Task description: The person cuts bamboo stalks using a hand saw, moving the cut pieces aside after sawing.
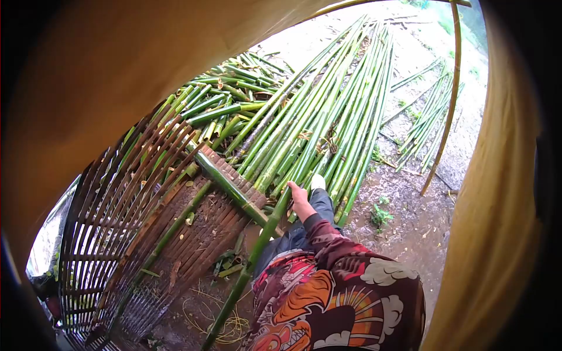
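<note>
My right hand (300, 196) is closed around a long green bamboo pole (250, 266). The pole slants from the bottom edge of the view up past my hand, where it runs in among other poles. Below the hand it passes over the end of a thick bamboo crosspiece (231, 186). Many long green bamboo poles (345, 111) lie side by side on the ground ahead, spreading out toward my feet. My left hand is not in view.
Short cut bamboo pieces (234, 88) are heaped at the upper left. A slatted bamboo frame (96, 240) stands at left. Thin poles (430, 123) lie on the wet ground at right. Yellowish cloth (497, 205) hangs at both sides, beside a bent pole (453, 99).
</note>
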Action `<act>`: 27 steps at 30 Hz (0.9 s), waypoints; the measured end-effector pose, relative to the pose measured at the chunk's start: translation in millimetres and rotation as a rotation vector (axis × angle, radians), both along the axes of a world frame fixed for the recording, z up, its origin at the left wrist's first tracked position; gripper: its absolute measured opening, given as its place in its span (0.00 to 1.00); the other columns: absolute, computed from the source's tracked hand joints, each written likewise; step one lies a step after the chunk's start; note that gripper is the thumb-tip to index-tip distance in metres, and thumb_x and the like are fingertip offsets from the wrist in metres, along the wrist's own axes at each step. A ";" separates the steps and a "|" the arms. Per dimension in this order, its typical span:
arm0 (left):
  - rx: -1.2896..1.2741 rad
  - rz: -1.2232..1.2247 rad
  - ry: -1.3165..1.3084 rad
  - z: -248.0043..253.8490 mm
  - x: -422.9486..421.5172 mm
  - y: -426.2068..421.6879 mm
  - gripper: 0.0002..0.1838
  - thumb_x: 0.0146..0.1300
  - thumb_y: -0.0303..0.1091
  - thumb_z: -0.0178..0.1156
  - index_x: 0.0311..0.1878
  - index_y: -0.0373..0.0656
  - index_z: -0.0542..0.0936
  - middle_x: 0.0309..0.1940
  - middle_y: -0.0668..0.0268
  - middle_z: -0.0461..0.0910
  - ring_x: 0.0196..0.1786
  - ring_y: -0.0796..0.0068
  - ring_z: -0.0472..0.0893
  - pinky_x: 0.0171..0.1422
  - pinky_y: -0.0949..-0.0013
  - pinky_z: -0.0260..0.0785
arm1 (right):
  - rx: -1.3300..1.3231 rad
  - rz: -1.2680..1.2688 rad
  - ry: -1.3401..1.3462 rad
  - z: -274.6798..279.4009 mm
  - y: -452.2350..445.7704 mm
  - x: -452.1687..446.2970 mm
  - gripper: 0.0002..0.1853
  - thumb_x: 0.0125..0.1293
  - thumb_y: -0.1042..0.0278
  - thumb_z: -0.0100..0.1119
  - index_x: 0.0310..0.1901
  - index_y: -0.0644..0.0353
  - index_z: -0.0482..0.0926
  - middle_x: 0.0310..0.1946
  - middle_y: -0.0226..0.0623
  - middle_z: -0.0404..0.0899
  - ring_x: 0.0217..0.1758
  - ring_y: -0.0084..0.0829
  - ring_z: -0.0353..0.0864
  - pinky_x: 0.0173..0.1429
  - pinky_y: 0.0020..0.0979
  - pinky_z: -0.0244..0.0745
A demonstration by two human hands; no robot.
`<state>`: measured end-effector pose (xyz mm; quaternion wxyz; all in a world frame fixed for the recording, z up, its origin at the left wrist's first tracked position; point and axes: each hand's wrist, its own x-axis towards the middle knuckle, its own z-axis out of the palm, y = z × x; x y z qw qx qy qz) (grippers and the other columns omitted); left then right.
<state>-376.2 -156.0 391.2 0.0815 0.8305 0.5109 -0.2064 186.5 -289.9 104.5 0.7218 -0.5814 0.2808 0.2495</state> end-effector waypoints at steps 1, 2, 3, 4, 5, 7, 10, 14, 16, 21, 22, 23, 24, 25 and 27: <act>0.010 0.000 -0.010 -12.5 6.7 -0.5 0.50 0.41 0.40 0.82 0.69 0.45 0.69 0.54 0.52 0.78 0.58 0.44 0.77 0.61 0.46 0.70 | -0.002 -0.007 0.001 9.5 -4.2 1.4 0.18 0.63 0.59 0.71 0.38 0.69 0.83 0.27 0.40 0.85 0.27 0.35 0.86 0.33 0.39 0.81; 0.024 -0.007 -0.022 -24.2 13.2 -0.7 0.49 0.41 0.41 0.82 0.69 0.45 0.69 0.53 0.52 0.78 0.57 0.44 0.78 0.61 0.46 0.70 | 0.032 0.002 0.048 19.3 -11.1 1.9 0.15 0.64 0.60 0.70 0.40 0.66 0.82 0.29 0.39 0.85 0.28 0.37 0.87 0.34 0.41 0.83; 0.028 -0.016 -0.039 -34.8 19.5 -0.1 0.48 0.42 0.41 0.82 0.68 0.45 0.70 0.53 0.52 0.78 0.56 0.44 0.78 0.60 0.46 0.71 | 0.064 0.007 0.094 35.7 -19.6 -0.1 0.13 0.65 0.62 0.69 0.42 0.63 0.82 0.32 0.39 0.86 0.30 0.38 0.87 0.36 0.42 0.85; 0.035 -0.028 -0.054 -44.3 25.6 0.5 0.47 0.42 0.41 0.81 0.68 0.45 0.70 0.52 0.52 0.79 0.56 0.44 0.78 0.59 0.46 0.71 | 0.092 0.013 0.101 56.8 -28.2 -3.2 0.13 0.65 0.62 0.68 0.43 0.64 0.82 0.33 0.40 0.86 0.31 0.39 0.87 0.36 0.43 0.85; 0.038 -0.039 -0.072 -52.0 31.6 1.5 0.46 0.43 0.42 0.81 0.67 0.45 0.70 0.52 0.52 0.79 0.55 0.44 0.78 0.59 0.46 0.71 | 0.083 -0.003 0.099 60.3 -37.1 -11.0 0.13 0.65 0.62 0.68 0.43 0.64 0.82 0.33 0.40 0.86 0.31 0.39 0.87 0.36 0.43 0.85; 0.048 -0.057 -0.091 -66.2 42.2 3.4 0.44 0.44 0.42 0.80 0.66 0.45 0.71 0.51 0.52 0.79 0.54 0.44 0.79 0.58 0.46 0.71 | 0.081 0.004 0.041 75.2 -38.4 -14.1 0.14 0.66 0.63 0.68 0.45 0.65 0.81 0.33 0.41 0.86 0.32 0.39 0.87 0.37 0.43 0.85; 0.049 -0.088 -0.114 -77.4 53.5 6.7 0.42 0.46 0.44 0.79 0.64 0.45 0.72 0.49 0.52 0.80 0.53 0.44 0.80 0.56 0.46 0.72 | 0.139 0.002 0.060 113.2 -38.3 -23.9 0.14 0.66 0.63 0.67 0.47 0.65 0.80 0.34 0.41 0.85 0.33 0.38 0.88 0.35 0.42 0.85; 0.042 -0.152 -0.152 -94.5 75.2 9.3 0.39 0.48 0.45 0.78 0.62 0.45 0.74 0.47 0.52 0.81 0.51 0.44 0.81 0.54 0.46 0.73 | 0.195 -0.056 -0.016 131.9 -59.3 -16.6 0.14 0.67 0.62 0.66 0.48 0.63 0.80 0.34 0.39 0.85 0.34 0.36 0.89 0.37 0.38 0.85; 0.043 -0.165 -0.163 -99.3 80.8 10.7 0.37 0.49 0.46 0.77 0.61 0.45 0.74 0.46 0.52 0.81 0.50 0.44 0.81 0.53 0.46 0.74 | 0.191 -0.071 -0.059 141.8 -74.0 -0.3 0.15 0.68 0.62 0.65 0.49 0.63 0.80 0.36 0.40 0.86 0.35 0.35 0.88 0.39 0.38 0.85; 0.041 -0.172 -0.166 -109.1 87.0 19.0 0.33 0.51 0.47 0.76 0.58 0.45 0.76 0.44 0.52 0.82 0.47 0.44 0.82 0.50 0.46 0.75 | 0.127 -0.152 -0.172 145.3 -126.1 33.5 0.17 0.70 0.63 0.63 0.51 0.68 0.75 0.38 0.45 0.85 0.34 0.36 0.88 0.40 0.41 0.88; 0.039 -0.172 -0.163 -110.0 86.7 20.6 0.32 0.52 0.48 0.75 0.58 0.45 0.76 0.44 0.52 0.82 0.46 0.44 0.82 0.49 0.46 0.75 | 0.118 -0.206 -0.164 137.1 -131.6 30.8 0.16 0.71 0.61 0.63 0.49 0.66 0.76 0.38 0.46 0.86 0.33 0.40 0.88 0.39 0.42 0.88; 0.039 -0.171 -0.159 -111.0 86.7 24.3 0.32 0.52 0.48 0.75 0.57 0.45 0.77 0.43 0.52 0.83 0.46 0.44 0.83 0.49 0.46 0.75 | 0.116 -0.207 -0.167 129.6 -138.0 25.9 0.16 0.71 0.61 0.63 0.49 0.66 0.76 0.38 0.46 0.86 0.33 0.40 0.88 0.39 0.42 0.88; 0.038 -0.170 -0.156 -112.6 87.7 26.8 0.31 0.53 0.49 0.75 0.57 0.45 0.77 0.43 0.52 0.83 0.45 0.44 0.83 0.48 0.46 0.76 | 0.093 -0.206 -0.146 123.1 -144.8 23.7 0.15 0.72 0.61 0.64 0.48 0.65 0.77 0.38 0.46 0.86 0.33 0.41 0.88 0.38 0.43 0.87; 0.034 -0.169 -0.141 -113.7 86.0 29.3 0.30 0.53 0.49 0.74 0.56 0.45 0.78 0.42 0.52 0.83 0.45 0.43 0.83 0.48 0.46 0.76 | 0.067 -0.207 -0.121 116.4 -152.6 23.4 0.14 0.72 0.61 0.64 0.47 0.65 0.77 0.37 0.46 0.86 0.32 0.41 0.88 0.38 0.44 0.87; 0.025 -0.174 -0.114 -114.3 83.3 36.7 0.29 0.54 0.50 0.74 0.55 0.45 0.78 0.41 0.52 0.84 0.44 0.43 0.84 0.47 0.46 0.76 | 0.092 -0.242 -0.109 106.6 -166.4 18.7 0.13 0.72 0.62 0.63 0.46 0.64 0.77 0.37 0.45 0.85 0.32 0.41 0.88 0.37 0.44 0.87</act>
